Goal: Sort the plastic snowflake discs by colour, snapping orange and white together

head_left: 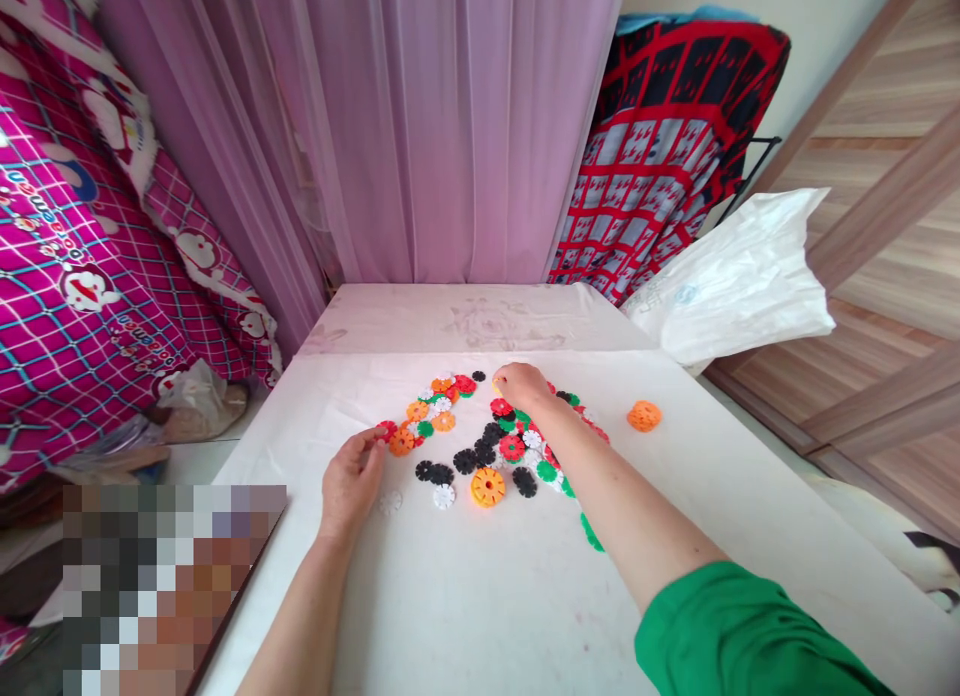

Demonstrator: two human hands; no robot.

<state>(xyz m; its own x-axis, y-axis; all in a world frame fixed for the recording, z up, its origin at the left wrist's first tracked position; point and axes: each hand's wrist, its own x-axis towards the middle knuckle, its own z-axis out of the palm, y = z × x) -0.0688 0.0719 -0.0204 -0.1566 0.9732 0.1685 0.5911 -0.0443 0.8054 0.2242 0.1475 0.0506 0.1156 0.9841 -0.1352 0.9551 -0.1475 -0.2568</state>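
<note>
My left hand (354, 476) pinches a red notched disc (387, 431) at the left end of a curved strip of orange, red, white and green discs (418, 411). Over the back of the table, my right hand (522, 386) is closed on a small yellow disc (498, 382), mostly hidden by the fingers. Beneath and beside the right forearm spreads a mixed pile of red, black, white and green discs (512, 447). A yellow-orange stack of discs (488, 487) lies in front of the pile. Black discs (440, 474) and a white disc (444, 496) lie between the hands.
An orange stack (644, 416) sits at the right on the white-covered table (480, 596). A white plastic bag (739, 281) stands beyond the table's right edge. Purple curtains (450, 126) hang behind, and a pink patterned cloth (90, 236) hangs at the left.
</note>
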